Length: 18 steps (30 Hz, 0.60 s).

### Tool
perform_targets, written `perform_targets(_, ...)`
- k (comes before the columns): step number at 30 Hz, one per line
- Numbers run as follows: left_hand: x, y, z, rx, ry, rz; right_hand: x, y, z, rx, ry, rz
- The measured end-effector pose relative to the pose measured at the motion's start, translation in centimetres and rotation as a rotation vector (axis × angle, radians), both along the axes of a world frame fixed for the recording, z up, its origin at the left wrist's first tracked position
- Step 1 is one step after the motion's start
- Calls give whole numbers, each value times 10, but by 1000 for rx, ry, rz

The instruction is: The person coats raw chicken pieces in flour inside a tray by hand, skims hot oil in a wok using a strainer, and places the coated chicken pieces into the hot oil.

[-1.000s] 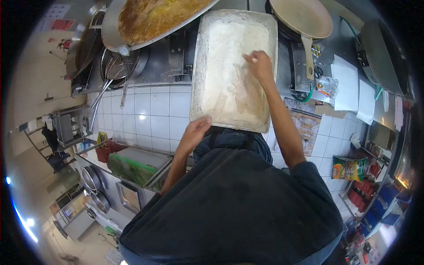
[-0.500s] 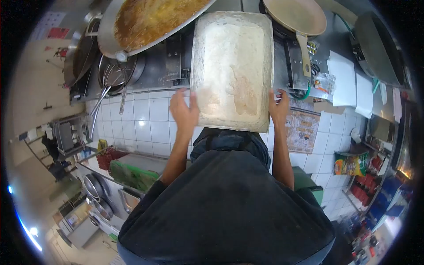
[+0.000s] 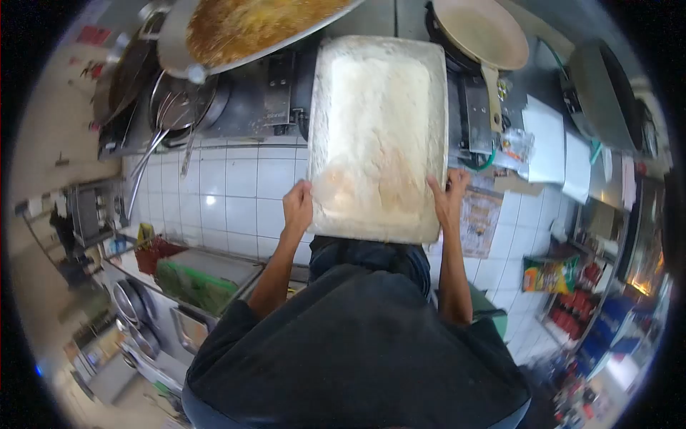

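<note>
A rectangular metal tray [image 3: 321,93] with white powder [image 3: 382,100] in it extends from the counter toward my body. Some brownish patches show in the powder at its near end. My left hand [image 3: 299,206] is closed on the tray's left edge, near the near corner. At the opposite edge, my right hand [image 3: 449,199] grips the rim, its thumb on the inner side and its fingers outside.
A large pan of bubbling oil [image 3: 250,28] is at the upper left, beside a bowl with a whisk [image 3: 171,107]. A beige frying pan [image 3: 486,36] is at the upper right. White paper sheets [image 3: 544,139] lie farther right.
My right hand has left the powder and taken the tray's right edge. My left hand has closed on the left edge. The tray sits lower in view, closer to my body.
</note>
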<state>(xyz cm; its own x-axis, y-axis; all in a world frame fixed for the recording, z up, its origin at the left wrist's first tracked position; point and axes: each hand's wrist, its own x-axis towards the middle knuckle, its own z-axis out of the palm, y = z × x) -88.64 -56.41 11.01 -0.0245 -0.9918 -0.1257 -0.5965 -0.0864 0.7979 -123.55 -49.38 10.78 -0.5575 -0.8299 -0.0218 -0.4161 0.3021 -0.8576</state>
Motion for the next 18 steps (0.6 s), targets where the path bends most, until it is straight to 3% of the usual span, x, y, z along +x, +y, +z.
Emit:
perform_targets(9, -10, 178, 37, 31, 228, 363, -12, 72, 37, -6, -185, 324)
perform_targets(14, 9, 248, 64, 63, 118, 603, 24, 72, 73, 7, -89, 571)
perform_targets(18, 16, 291, 52, 11, 87, 782, 60, 48, 75, -22, -251, 751)
